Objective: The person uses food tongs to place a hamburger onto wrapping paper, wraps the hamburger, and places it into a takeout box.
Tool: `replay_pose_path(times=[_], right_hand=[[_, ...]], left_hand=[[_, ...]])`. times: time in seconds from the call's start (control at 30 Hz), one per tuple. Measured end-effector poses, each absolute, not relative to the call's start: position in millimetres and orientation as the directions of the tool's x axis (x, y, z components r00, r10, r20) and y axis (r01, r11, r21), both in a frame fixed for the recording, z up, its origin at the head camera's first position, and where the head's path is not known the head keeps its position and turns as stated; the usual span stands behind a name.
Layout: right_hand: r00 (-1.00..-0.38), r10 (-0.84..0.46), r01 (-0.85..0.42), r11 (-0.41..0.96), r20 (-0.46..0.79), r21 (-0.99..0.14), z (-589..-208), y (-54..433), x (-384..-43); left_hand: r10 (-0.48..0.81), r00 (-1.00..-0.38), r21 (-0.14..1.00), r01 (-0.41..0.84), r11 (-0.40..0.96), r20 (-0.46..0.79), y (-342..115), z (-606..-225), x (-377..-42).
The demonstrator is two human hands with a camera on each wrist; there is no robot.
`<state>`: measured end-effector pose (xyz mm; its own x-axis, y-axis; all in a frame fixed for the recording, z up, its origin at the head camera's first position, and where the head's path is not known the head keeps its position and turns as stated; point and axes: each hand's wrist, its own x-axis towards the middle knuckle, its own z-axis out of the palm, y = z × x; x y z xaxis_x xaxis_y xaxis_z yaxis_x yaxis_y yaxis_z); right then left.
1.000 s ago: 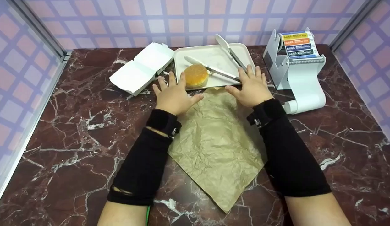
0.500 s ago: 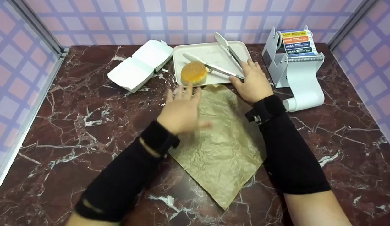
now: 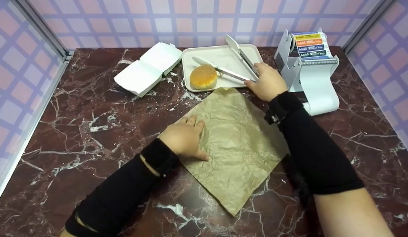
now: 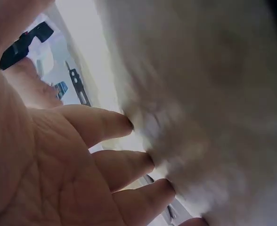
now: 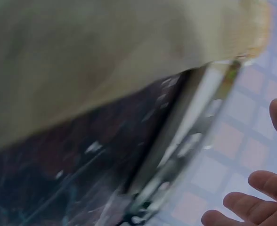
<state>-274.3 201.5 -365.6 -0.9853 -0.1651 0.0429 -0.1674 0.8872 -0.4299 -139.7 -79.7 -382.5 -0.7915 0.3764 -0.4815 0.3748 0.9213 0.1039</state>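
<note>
A creased sheet of brown wrapping paper [image 3: 236, 138] lies cornerwise on the table in the head view. My left hand [image 3: 184, 136] rests on its left side, thumb spread; in the left wrist view its fingertips [image 4: 164, 188] touch the paper. My right hand [image 3: 268, 80] is at the handle ends of metal tongs [image 3: 235, 74], thumb and fingers apart around them. The right wrist view has the fingers [image 5: 251, 207] relaxed beside the tongs, which look blurred there. The tongs lie spread on a white tray [image 3: 220, 49], next to a round golden burger bun [image 3: 204, 77].
An unfolded white carton [image 3: 139, 77] stands left of the tray, with small white crumbs [image 3: 172, 107] near it. To the right is a metal label dispenser [image 3: 309, 59] with a long white strip [image 3: 319, 85] hanging out. Checkered walls [image 3: 204, 19] bound the dark marbled table [image 3: 92, 138].
My left hand has moved back from near the bun and down onto the paper's left side. The right hand has shifted slightly right, uncovering the paper's right corner.
</note>
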Motion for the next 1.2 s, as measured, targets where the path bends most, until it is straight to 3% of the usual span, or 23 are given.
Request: replay_pose_path(times=[0.5,0.9,1.2], right_hand=[[-0.986,-0.137,-0.095,0.928,-0.092,-0.361,-383,201,-320],[-0.989,-0.111,-0.059,0.898,-0.094,-0.436,-386,205,-319],[-0.987,-0.158,-0.113,0.838,-0.038,-0.534,-351,211,-296]], left_hand=[[0.358,-0.807,0.133,0.336,0.932,-0.469,-76,-382,-142],[0.356,-0.808,0.142,0.328,0.934,-0.469,-77,-385,-145],[0.355,-0.812,0.139,0.329,0.934,-0.463,-82,-383,-150]])
